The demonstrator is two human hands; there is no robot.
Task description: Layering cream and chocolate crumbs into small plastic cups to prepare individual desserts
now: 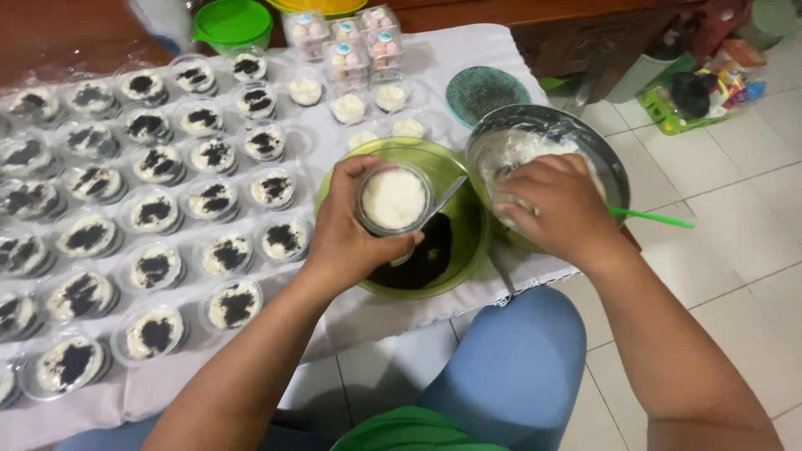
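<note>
Head view: left hand (347,238) grasped a cream-filled cup (393,199) still untopped; right hand (555,205) gripped a green-handled utensil (652,218); many crumb-topped cups (154,213) filled frame left.

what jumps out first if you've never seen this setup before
The rows of small clear cups filled with white cream and topped with dark crumbs, covering the white cloth on the left. In the middle, the left hand holds an untopped cup of cream over a green bowl of dark crumbs. The right hand reaches into a metal bowl of white cream, a green handle sticking out beside it.
</note>
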